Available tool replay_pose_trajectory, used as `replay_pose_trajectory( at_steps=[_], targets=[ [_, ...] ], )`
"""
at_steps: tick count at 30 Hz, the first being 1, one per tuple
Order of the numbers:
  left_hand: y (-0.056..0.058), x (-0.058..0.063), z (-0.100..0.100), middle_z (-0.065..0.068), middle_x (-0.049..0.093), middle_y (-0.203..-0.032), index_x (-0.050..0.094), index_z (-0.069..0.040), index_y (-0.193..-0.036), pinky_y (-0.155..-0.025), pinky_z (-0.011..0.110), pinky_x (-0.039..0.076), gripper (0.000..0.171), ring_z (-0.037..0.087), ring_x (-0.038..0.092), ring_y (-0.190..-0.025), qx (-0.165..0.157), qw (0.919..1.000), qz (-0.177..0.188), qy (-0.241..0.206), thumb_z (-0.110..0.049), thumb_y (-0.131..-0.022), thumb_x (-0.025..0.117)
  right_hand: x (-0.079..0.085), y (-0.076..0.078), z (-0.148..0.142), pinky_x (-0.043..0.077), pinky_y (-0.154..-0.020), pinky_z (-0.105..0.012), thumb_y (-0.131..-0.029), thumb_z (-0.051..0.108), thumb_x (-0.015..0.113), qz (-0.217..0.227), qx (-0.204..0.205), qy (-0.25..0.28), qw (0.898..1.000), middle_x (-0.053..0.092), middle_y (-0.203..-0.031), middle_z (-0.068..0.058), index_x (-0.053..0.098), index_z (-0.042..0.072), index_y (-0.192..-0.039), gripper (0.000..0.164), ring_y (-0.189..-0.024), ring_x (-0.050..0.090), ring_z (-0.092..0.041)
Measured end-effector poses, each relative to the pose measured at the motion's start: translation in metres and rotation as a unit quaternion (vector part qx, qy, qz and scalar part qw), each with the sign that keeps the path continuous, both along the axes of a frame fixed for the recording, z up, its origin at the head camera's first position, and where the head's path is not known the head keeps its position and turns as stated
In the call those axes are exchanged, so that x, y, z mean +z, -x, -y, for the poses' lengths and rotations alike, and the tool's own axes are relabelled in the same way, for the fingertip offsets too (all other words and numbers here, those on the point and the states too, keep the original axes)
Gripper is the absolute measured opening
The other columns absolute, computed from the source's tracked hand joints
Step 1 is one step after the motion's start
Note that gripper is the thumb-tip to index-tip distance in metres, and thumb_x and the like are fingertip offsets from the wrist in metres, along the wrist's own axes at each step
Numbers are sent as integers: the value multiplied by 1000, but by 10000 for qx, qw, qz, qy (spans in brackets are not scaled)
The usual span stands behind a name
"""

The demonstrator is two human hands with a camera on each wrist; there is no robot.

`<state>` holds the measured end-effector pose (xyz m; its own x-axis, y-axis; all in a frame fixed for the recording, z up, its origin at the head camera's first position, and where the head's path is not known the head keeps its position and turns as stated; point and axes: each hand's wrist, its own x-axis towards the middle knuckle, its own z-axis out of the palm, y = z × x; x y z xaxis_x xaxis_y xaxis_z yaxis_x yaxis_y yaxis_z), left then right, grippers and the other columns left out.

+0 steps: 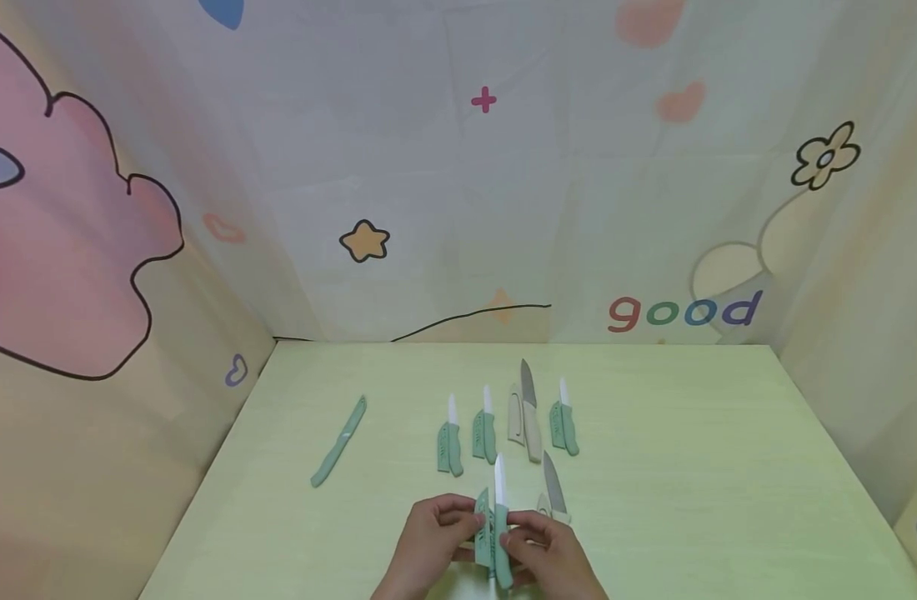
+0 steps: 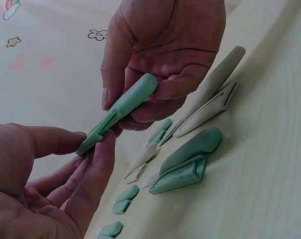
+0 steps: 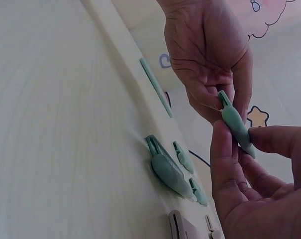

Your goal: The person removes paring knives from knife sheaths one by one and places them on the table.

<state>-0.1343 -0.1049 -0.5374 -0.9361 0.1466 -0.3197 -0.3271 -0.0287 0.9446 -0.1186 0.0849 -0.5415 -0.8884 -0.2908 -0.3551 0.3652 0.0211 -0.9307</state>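
Over the near middle of the table, my left hand (image 1: pixel 434 537) pinches a green knife sheath (image 1: pixel 482 533) between thumb and fingers. My right hand (image 1: pixel 552 554) pinches the green handle of a paring knife (image 1: pixel 502 542), its white blade pointing away from me. Sheath and knife are side by side; in the left wrist view the held sheath (image 2: pixel 93 139) meets the handle (image 2: pixel 138 94). Beneath the hands another green knife (image 2: pixel 192 149) lies against its sheath (image 2: pixel 182 177). Beside the right hand lies a beige-handled knife (image 1: pixel 553 483), partly hidden, with a beige sheath (image 1: pixel 543 503).
Farther back lie several green knives with sheaths alongside, such as one knife (image 1: pixel 455 450) and another (image 1: pixel 567 425). A larger beige knife (image 1: pixel 532 425) lies by its beige sheath (image 1: pixel 515 417). At left is a sheathed green knife (image 1: pixel 338 446). Printed curtains (image 1: pixel 443 167) enclose the table (image 1: pixel 699 467).
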Motion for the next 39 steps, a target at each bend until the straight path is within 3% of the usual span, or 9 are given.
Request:
replay_pose_trajectory(
  at_steps=[10, 17, 30, 39],
  targets=[
    [-2, -1, -4, 12, 73, -91, 66, 3, -107, -62, 35, 62, 27, 24, 67, -79, -23, 9999, 98, -86, -11, -86, 71, 2, 1, 0, 60, -65, -37, -92, 21, 65, -69, 44, 4, 10000, 69, -89, -5, 55, -7, -125, 45, -80, 64, -22],
    [-3, -2, -4, 13, 73, -90, 65, 4, -108, -62, 35, 62, 26, 24, 67, -79, -101, 9998, 138, -75, -10, -86, 70, 3, 1, -2, 60, -65, -36, -93, 22, 64, -164, 93, 29, 9998, 69, -104, -11, 53, -9, -128, 48, -82, 65, -24],
    [-8, -4, -3, 10, 73, -90, 68, 1, -107, -63, 36, 62, 24, 22, 67, -80, -96, 9997, 147, 169, -12, -87, 70, 0, 1, -1, 60, -65, -37, -93, 20, 64, -131, 108, 75, 9998, 66, -87, -3, 55, -8, -127, 45, -80, 64, -22],
    [-14, -10, 0, 10, 73, -93, 68, 0, -108, -63, 36, 62, 24, 22, 67, -80, -4, 9996, 223, 158, -13, -87, 69, -5, 0, 5, 60, -65, -37, -92, 22, 66, 190, 190, 107, 9996, 67, -93, -6, 56, -1, -129, 45, -81, 63, -21]
  ],
)
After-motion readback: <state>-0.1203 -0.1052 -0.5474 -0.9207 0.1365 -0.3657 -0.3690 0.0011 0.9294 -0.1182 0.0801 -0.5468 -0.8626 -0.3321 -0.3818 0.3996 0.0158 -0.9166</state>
